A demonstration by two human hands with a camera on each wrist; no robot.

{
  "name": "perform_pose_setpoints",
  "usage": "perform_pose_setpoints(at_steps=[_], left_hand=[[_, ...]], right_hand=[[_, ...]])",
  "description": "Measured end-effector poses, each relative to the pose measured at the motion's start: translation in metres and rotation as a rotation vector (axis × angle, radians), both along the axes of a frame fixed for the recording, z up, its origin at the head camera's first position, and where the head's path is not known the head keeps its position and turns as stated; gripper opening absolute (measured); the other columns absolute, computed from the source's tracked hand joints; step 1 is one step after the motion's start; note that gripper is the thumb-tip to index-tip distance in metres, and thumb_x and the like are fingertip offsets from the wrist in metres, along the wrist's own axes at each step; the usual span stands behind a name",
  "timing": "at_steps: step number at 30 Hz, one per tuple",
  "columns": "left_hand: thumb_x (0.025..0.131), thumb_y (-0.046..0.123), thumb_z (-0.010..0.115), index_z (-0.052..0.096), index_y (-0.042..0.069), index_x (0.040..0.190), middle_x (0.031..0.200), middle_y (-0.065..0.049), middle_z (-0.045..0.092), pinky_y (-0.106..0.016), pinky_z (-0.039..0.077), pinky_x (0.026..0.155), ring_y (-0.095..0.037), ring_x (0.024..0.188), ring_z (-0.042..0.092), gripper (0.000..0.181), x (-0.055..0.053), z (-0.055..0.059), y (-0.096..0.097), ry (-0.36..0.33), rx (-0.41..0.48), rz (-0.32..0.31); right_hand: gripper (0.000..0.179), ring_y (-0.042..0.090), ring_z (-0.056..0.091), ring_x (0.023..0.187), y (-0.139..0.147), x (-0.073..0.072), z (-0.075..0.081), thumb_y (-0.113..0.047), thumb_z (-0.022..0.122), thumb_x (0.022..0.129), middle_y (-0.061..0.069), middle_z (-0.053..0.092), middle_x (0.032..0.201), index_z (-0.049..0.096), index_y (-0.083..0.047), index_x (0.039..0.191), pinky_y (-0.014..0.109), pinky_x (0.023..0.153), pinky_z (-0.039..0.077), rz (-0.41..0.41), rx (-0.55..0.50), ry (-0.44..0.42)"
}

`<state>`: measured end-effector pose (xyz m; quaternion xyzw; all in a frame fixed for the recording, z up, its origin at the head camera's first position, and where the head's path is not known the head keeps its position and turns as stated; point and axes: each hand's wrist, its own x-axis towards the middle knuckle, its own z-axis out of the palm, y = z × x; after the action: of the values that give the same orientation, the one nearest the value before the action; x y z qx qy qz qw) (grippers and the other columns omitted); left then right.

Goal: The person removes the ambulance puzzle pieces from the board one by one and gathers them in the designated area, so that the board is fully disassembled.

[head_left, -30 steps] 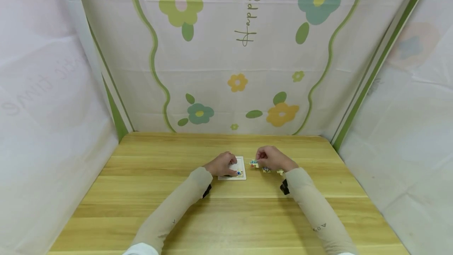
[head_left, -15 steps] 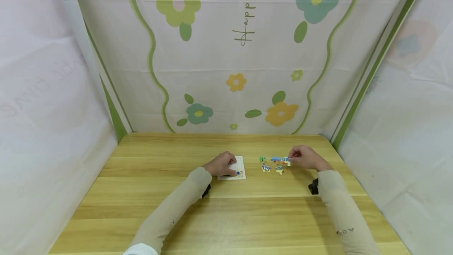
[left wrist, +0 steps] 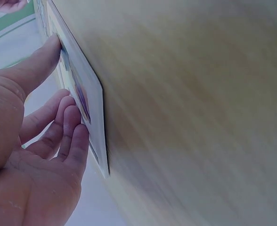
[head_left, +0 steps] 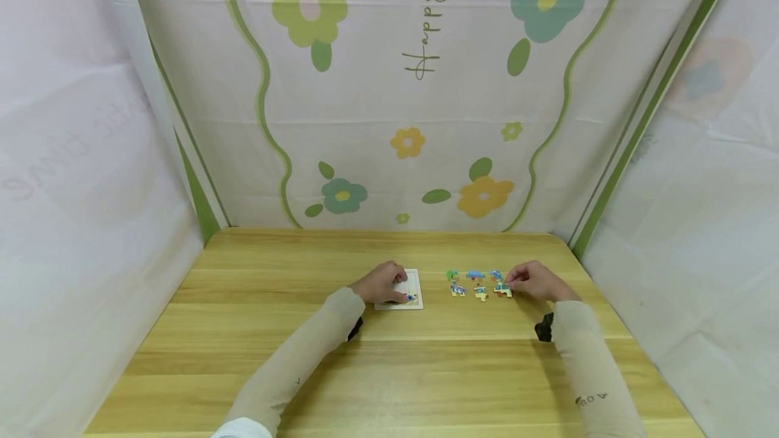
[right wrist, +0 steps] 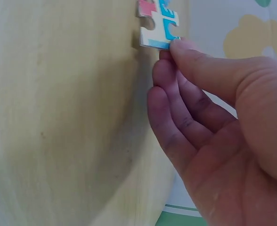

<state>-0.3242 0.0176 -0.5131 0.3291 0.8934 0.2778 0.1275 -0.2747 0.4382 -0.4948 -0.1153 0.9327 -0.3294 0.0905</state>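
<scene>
A jigsaw puzzle piece [right wrist: 152, 36], cream with blue and red print, is pinched between the thumb and index finger of my right hand [head_left: 537, 281]. In the head view that piece is low at the right end of a group of several puzzle pieces [head_left: 458, 289]. To the left lies a white puzzle tray [head_left: 416, 281] with some printed pieces in its near part. My left hand [head_left: 382, 282] rests on this tray, thumb and fingertips touching its surface, as the left wrist view shows. The hand covers the tray's left side.
The loose pieces lie in two rough rows on the wooden table [head_left: 389, 377], right of the tray. A white cloth wall [head_left: 353, 107] with flower prints rises behind the table's far edge. More white cloth hangs at both sides.
My right hand has moved right from beside the tray with a puzzle piece, then slightly toward the person, uncovering the loose pieces. The left hand and tray stay in place.
</scene>
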Motion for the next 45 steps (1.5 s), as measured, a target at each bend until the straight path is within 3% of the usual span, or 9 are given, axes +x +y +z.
perform_pose_setpoints(at_steps=[12,21,29,38,45], left_hand=[[0.093,0.025,0.084,0.068,0.001,0.126,0.117,-0.007,0.064,-0.035,0.053,0.098,-0.016,0.104,0.059,0.043,0.002,0.001,-0.001,-0.02,0.005,-0.001],[0.092,0.026,0.085,0.069,0.002,0.124,0.116,-0.006,0.064,-0.034,0.053,0.096,-0.015,0.101,0.056,0.043,-0.001,0.001,-0.002,-0.009,-0.016,-0.012],[0.092,0.027,0.085,0.067,-0.001,0.13,0.122,-0.009,0.063,-0.036,0.053,0.101,-0.018,0.108,0.058,0.05,0.004,0.005,-0.008,0.022,-0.029,-0.042],[0.092,0.027,0.085,0.064,-0.001,0.137,0.123,-0.008,0.061,-0.04,0.052,0.104,-0.021,0.115,0.058,0.057,0.007,0.002,-0.045,0.004,0.027,-0.029],[0.092,0.028,0.085,0.062,-0.003,0.139,0.128,-0.012,0.06,-0.044,0.051,0.105,-0.023,0.116,0.058,0.061,0.013,0.007,-0.062,-0.012,0.046,-0.022]], right_hand=[[0.008,0.01,0.06,0.08,-0.005,-0.002,-0.008,-0.006,0.07,0.101,0.008,0.076,0.093,0.077,-0.002,0.098,0.025,0.074,0.05,0.019,0.082,0.062],[0.007,0.015,0.064,0.083,-0.025,-0.007,0.001,-0.009,0.074,0.099,0.007,0.075,0.095,0.076,-0.002,0.1,0.029,0.073,0.053,-0.041,0.079,0.016],[0.011,0.014,0.069,0.089,-0.077,-0.015,0.007,-0.01,0.075,0.098,0.005,0.075,0.098,0.076,-0.002,0.106,0.034,0.081,0.06,0.073,0.068,0.022],[0.013,0.008,0.066,0.085,-0.16,-0.021,0.007,-0.008,0.077,0.096,0.001,0.075,0.096,0.076,-0.003,0.108,0.025,0.078,0.058,0.249,0.092,0.047],[0.02,0.013,0.068,0.093,-0.212,-0.023,0.016,-0.004,0.074,0.097,0.011,0.076,0.108,0.074,0.002,0.117,0.031,0.085,0.06,0.349,0.082,0.056]])
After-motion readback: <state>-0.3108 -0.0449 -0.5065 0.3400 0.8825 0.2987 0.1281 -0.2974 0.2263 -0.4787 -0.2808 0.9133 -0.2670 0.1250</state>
